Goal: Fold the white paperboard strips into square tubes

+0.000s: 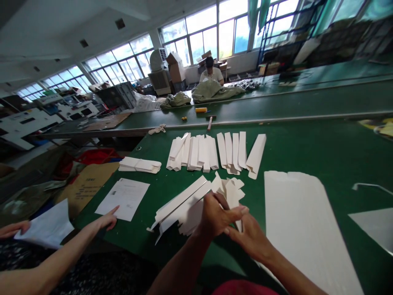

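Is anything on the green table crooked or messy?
Yes, a little. In the row of long white boxes, one slanted box at the left lies across its neighbours, while most others lie side by side. I can't see any spill.

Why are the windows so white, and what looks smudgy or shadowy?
Head view: the windows glare white, likely overexposed by daylight; head view: the yellow thing at the right edge is blurry; head view: shadow darkens the table near the right hand.
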`<state>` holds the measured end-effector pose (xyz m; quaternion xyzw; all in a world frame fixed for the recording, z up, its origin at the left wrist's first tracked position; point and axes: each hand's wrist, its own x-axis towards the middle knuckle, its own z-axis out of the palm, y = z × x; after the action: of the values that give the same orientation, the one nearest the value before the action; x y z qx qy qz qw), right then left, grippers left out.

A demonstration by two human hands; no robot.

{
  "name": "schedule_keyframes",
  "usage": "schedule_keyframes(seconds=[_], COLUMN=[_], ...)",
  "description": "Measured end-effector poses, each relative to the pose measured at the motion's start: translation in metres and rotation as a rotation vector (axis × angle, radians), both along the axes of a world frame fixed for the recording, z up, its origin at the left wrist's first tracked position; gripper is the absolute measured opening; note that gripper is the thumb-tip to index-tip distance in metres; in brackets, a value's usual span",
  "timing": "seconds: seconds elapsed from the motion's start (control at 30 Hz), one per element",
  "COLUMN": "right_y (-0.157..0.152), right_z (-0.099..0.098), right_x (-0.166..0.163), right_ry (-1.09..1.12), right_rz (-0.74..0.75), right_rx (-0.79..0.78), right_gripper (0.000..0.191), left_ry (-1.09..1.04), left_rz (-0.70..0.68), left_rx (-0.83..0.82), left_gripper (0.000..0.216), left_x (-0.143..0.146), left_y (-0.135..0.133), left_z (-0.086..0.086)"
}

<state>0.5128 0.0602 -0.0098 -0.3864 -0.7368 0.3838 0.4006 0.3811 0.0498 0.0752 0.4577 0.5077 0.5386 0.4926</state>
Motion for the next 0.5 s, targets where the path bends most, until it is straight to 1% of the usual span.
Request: schedule_keyframes(seconds=[0.07, 0.17, 0.27, 0.33, 0.37, 0.47, 0.5], right_y=[-0.001, -0.001, 0.005, 0.01, 0.011, 0.012, 0.01], right_z=[-0.001, -0.008, -0.018, -0.024, -0.027, -0.039, -0.044], right_x=[-0.003, -0.011, -0.017, -0.016, -0.015, -0.006, -0.002], right_ry=[0.017, 0.054, 0.078, 0.089, 0.104, 0.175, 0.176], right_rz=[-0.068, -0.239, -0.314, -0.316, -0.292, -0.138, -0.096], right_rx=[0.015, 0.056, 0.021, -0.039, -0.068, -0.132, -0.154], right_gripper=[0.046, 0.034, 0.032, 0.038, 0.045, 0.078, 0.086], left_ry=[-0.032, -0.117, -0.198, -0.189, -0.158, -0.072, -0.068], left_rz=[-0.005, -0.016, 0.02, 0.071, 0.104, 0.195, 0.214], left_rx=[-0.019, -0.058, -0.053, -0.031, -0.018, 0.022, 0.036], left_gripper=[0.041, 0.041, 0.039, 0.033, 0.031, 0.031, 0.032], left_x=[0.0, 0.004, 0.011, 0.013, 0.013, 0.01, 0.009], left_y=[0.003, 0.007, 0.011, 0.015, 0.017, 0.024, 0.027], left_z=[0.001, -0.002, -0.007, -0.01, -0.01, -0.011, -0.011])
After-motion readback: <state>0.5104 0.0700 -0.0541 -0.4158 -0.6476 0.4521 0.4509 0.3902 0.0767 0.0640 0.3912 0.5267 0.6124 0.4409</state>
